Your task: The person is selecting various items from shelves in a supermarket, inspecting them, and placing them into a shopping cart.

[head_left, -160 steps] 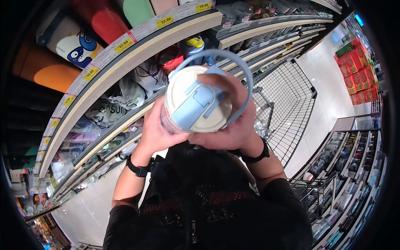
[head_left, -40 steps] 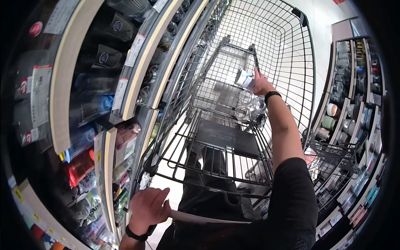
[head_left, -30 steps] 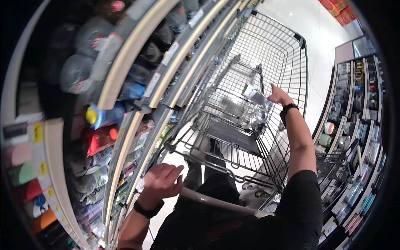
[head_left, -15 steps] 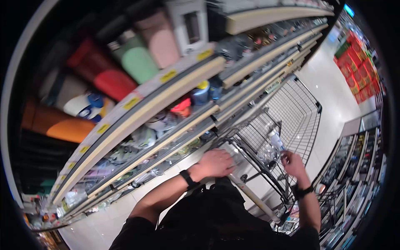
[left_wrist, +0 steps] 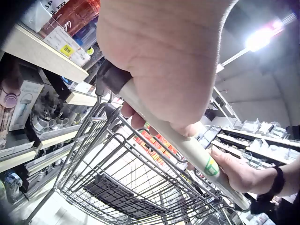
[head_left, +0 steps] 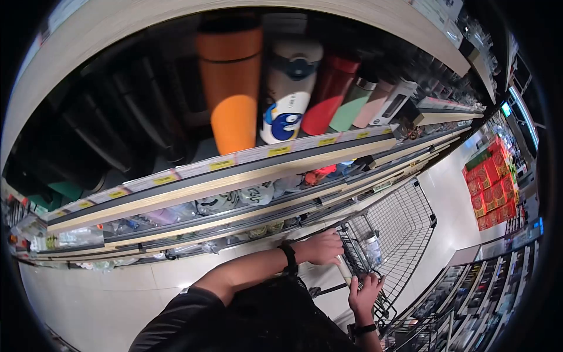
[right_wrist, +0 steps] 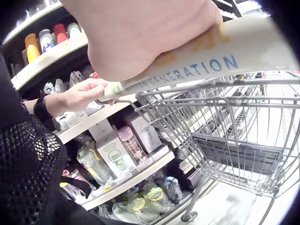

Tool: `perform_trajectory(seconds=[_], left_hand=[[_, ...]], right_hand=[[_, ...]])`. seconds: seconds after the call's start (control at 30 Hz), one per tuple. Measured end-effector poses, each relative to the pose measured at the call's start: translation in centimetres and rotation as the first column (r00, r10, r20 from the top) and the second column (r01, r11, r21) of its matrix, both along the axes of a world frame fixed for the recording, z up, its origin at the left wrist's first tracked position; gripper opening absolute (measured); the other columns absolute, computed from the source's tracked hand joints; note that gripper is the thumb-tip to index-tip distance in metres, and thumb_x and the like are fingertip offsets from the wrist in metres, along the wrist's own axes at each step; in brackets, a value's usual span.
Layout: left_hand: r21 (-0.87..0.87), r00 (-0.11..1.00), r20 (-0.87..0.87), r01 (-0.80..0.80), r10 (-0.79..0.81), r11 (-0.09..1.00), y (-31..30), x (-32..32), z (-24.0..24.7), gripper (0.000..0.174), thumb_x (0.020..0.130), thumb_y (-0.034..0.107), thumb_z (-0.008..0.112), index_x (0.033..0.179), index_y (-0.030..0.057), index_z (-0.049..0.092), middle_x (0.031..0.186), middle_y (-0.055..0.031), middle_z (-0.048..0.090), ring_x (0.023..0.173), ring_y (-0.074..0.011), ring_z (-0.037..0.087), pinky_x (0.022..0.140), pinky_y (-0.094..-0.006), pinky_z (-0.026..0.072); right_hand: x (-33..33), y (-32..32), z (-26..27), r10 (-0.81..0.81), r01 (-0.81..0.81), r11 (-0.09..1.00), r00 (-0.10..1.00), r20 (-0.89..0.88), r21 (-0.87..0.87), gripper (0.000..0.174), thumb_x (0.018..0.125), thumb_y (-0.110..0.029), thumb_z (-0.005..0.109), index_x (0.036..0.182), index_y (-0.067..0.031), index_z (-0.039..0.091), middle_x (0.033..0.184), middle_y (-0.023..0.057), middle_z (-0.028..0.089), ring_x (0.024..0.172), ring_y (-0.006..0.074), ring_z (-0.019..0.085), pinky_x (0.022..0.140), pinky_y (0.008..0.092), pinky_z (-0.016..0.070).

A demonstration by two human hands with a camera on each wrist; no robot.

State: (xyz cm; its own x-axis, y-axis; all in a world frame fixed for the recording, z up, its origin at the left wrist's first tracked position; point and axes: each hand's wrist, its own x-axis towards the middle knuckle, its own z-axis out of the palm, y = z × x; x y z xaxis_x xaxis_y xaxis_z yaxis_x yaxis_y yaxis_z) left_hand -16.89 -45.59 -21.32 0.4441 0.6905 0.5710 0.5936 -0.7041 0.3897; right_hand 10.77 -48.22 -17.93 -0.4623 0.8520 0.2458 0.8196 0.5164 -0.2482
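Observation:
In the head view my left hand [head_left: 321, 247] grips the pale handle [head_left: 345, 271] of a wire shopping cart [head_left: 404, 220]; the left wrist view shows its fingers curled under the handle [left_wrist: 187, 145]. My right hand [head_left: 365, 293] lies at the handle's other end, fingers extended and spread. Its palm [right_wrist: 150, 40] rests on the printed handle [right_wrist: 197, 70] in the right wrist view, where its fingers are hidden. A light-coloured bottle [head_left: 372, 243] lies in the cart, beside clear items too small to make out.
Shelves along the left hold an orange tumbler [head_left: 234, 94], a white patterned bottle [head_left: 290, 97] and a red one [head_left: 331, 94]. Bagged goods [head_left: 258, 192] fill lower shelves. Red boxes [head_left: 489, 188] are stacked beyond the cart; another shelf unit [head_left: 481, 287] stands at the right.
The cup both hands held earlier has left them; the right hand was then beside a similar item inside the cart and has come back to the handle. The head view has swung toward the left shelves.

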Motion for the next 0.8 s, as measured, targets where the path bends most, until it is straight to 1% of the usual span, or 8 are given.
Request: perform_trajectory(seconds=[0.23, 0.37, 0.47, 0.6, 0.67, 0.73, 0.77, 0.8], left_hand=[[-0.143, 0.996, -0.090, 0.005, -0.018, 0.990, -2.0, -1.9, 0.8, 0.034, 0.082, 0.046, 0.070, 0.083, 0.0120, 0.066, 0.083, -0.0034, 0.058, 0.093, -0.0228, 0.056, 0.094, -0.0394, 0.0354], [-0.140, 0.994, -0.109, -0.022, 0.007, 0.990, -3.6, -2.5, 0.9, 0.034, 0.083, 0.046, 0.070, 0.083, 0.0115, 0.067, 0.084, -0.0037, 0.060, 0.094, -0.0230, 0.057, 0.094, -0.0392, 0.0352], [-0.152, 0.997, -0.077, -0.015, 0.003, 0.988, -4.7, -3.2, 0.5, 0.034, 0.083, 0.045, 0.070, 0.083, 0.0112, 0.068, 0.085, -0.0037, 0.061, 0.094, -0.0226, 0.057, 0.094, -0.0388, 0.0353], [-0.190, 0.994, -0.106, -0.040, 0.020, 0.981, -6.4, -4.1, 1.8, 0.033, 0.084, 0.045, 0.070, 0.081, 0.0118, 0.066, 0.081, -0.0037, 0.059, 0.091, -0.0231, 0.056, 0.093, -0.0392, 0.0362], [-0.191, 0.994, -0.109, -0.049, 0.029, 0.980, -7.0, -4.4, 1.7, 0.035, 0.083, 0.047, 0.071, 0.082, 0.0120, 0.066, 0.081, -0.0035, 0.059, 0.091, -0.0229, 0.057, 0.091, -0.0393, 0.0361], [-0.207, 0.992, -0.125, -0.057, 0.031, 0.977, -7.7, -4.7, 2.0, 0.037, 0.083, 0.049, 0.071, 0.081, 0.0119, 0.065, 0.082, -0.0032, 0.059, 0.091, -0.0225, 0.057, 0.090, -0.0395, 0.0362], [-0.211, 0.991, -0.126, -0.063, 0.037, 0.975, -7.9, -4.9, 1.8, 0.037, 0.083, 0.049, 0.071, 0.081, 0.0119, 0.065, 0.082, -0.0032, 0.059, 0.091, -0.0225, 0.057, 0.090, -0.0395, 0.0362], [-0.201, 0.994, -0.101, -0.052, 0.032, 0.978, -8.2, -5.1, 1.6, 0.038, 0.082, 0.049, 0.071, 0.081, 0.0118, 0.066, 0.081, -0.0032, 0.059, 0.089, -0.0229, 0.057, 0.089, -0.0394, 0.0370]], right_hand=[[-2.6, -2.9, 0.7, -0.146, 0.146, 0.989, 0.989, -0.032, 0.008, 0.041, 0.088, -0.036, 0.067, 0.098, 0.0038, 0.065, 0.113, 0.0259, 0.059, 0.122, 0.0434, 0.048, 0.118, 0.0612, 0.0179], [-3.3, -4.4, 0.3, -0.219, 0.220, 0.975, 0.975, -0.022, 0.016, 0.042, 0.086, -0.037, 0.069, 0.102, 0.0025, 0.066, 0.122, 0.0289, 0.054, 0.129, 0.0514, 0.038, 0.114, 0.0604, 0.0251], [-4.7, -6.0, 1.1, -0.248, 0.250, 0.968, 0.968, -0.044, 0.029, 0.041, 0.085, -0.036, 0.070, 0.103, 0.0016, 0.065, 0.124, 0.0284, 0.054, 0.130, 0.0511, 0.037, 0.110, 0.0592, 0.0290], [-5.4, -7.4, 1.0, -0.209, 0.212, 0.977, 0.974, -0.084, 0.021, 0.039, 0.085, -0.034, 0.071, 0.100, 0.0011, 0.064, 0.116, 0.0246, 0.054, 0.118, 0.0465, 0.041, 0.101, 0.0587, 0.0335], [-5.9, -8.1, 1.2, -0.177, 0.181, 0.975, 0.983, -0.042, 0.131, 0.035, 0.086, -0.032, 0.070, 0.097, 0.0005, 0.064, 0.105, 0.0215, 0.057, 0.110, 0.0425, 0.048, 0.094, 0.0532, 0.0404], [-6.0, -8.6, 1.1, -0.189, 0.180, 0.967, 0.981, -0.038, -0.182, 0.029, 0.089, -0.030, 0.067, 0.092, -0.0018, 0.067, 0.090, 0.0177, 0.062, 0.094, 0.0378, 0.059, 0.081, 0.0461, 0.0486], [-6.3, -8.8, 1.2, -0.177, 0.172, 0.966, 0.984, -0.010, -0.191, 0.028, 0.093, -0.031, 0.064, 0.089, -0.0038, 0.070, 0.076, 0.0163, 0.065, 0.073, 0.0362, 0.065, 0.066, 0.0433, 0.0513], [-6.5, -9.0, 1.3, -0.170, 0.165, 0.967, 0.985, -0.010, -0.195, 0.028, 0.093, -0.031, 0.064, 0.089, -0.0038, 0.070, 0.076, 0.0163, 0.065, 0.073, 0.0362, 0.065, 0.066, 0.0433, 0.0513]])
